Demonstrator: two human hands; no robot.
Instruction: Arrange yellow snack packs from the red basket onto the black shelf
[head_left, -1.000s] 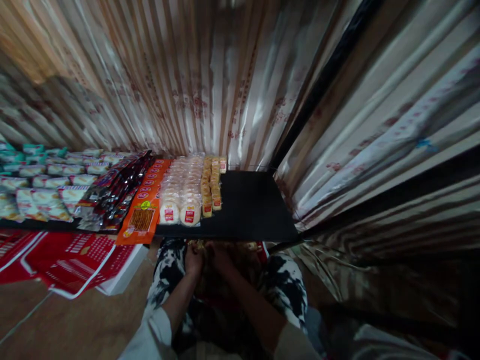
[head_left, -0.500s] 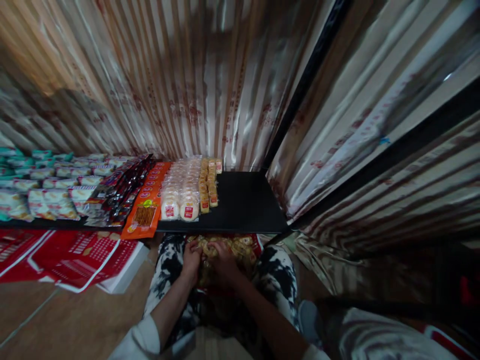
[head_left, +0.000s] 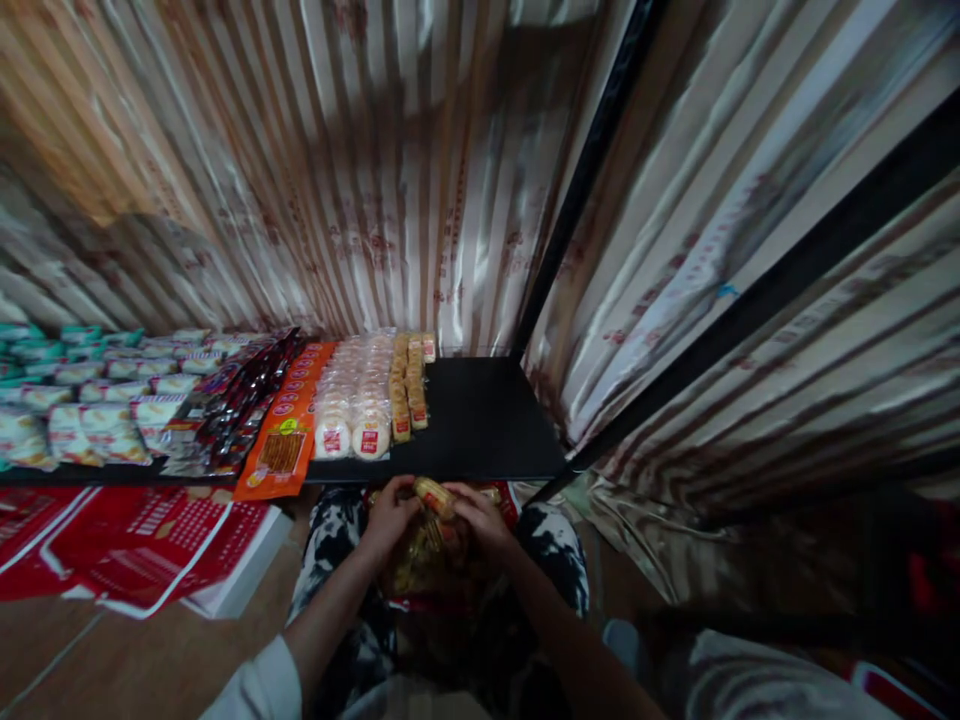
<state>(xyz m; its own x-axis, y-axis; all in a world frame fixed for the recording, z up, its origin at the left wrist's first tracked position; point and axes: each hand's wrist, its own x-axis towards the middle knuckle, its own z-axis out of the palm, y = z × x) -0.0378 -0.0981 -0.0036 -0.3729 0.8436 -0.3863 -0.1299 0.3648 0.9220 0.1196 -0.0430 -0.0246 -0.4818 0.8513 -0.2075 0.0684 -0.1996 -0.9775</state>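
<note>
A small golden wrapped snack (head_left: 433, 497) is held up between my two hands, just in front of the shelf edge. My left hand (head_left: 391, 517) closes its fingertips on the left end of it, and my right hand (head_left: 484, 518) pinches the right end. Below them, a red-edged bag (head_left: 411, 603) full of similar golden packets (head_left: 420, 562) rests on my lap. On the black shelf (head_left: 487, 415), matching golden snacks (head_left: 409, 390) stand in two rows beside rows of round white packaged crackers (head_left: 351, 437).
Further left are an orange snack pack (head_left: 281, 450), dark red packets (head_left: 232, 410) and white packets (head_left: 112, 430). Red bags (head_left: 142, 540) stand under the shelf. A black post (head_left: 577, 215) rises at the shelf's right end, before striped curtains (head_left: 390, 180).
My hands were down among the packets in the bag. They have come up, and one golden snack now shows between the fingers. The view has shifted slightly.
</note>
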